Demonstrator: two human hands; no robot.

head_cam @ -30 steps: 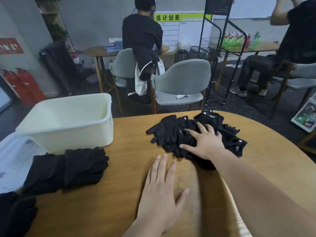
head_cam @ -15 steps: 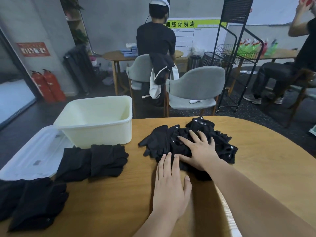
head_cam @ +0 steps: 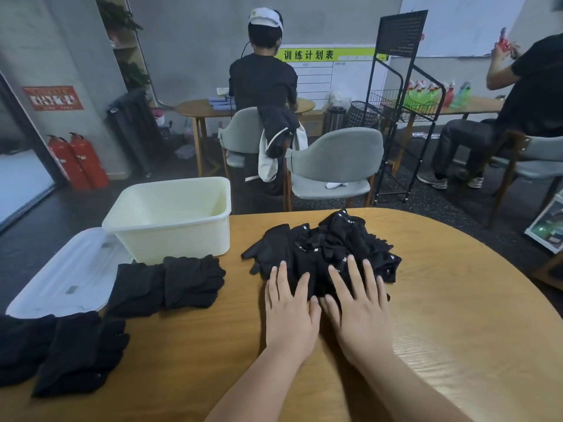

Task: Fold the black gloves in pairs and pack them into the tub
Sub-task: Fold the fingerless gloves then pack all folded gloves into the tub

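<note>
Left hand [head_cam: 291,312] and right hand [head_cam: 356,303] flat, fingers straight, gripping nothing, on near edge of loose glove heap [head_cam: 323,248] at frame centre. Tub [head_cam: 170,220] upper left. Best: separate one matching pair before folding.

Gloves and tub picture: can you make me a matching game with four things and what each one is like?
Things:
1. tub
2. lid
3. glove pile
4. fire extinguishers

Clues:
A. red
B. under the flat left hand and right hand
C. cream, nothing seen inside
D. lying flat, left of the tub

Pairs: 1-C, 2-D, 3-B, 4-A
</note>
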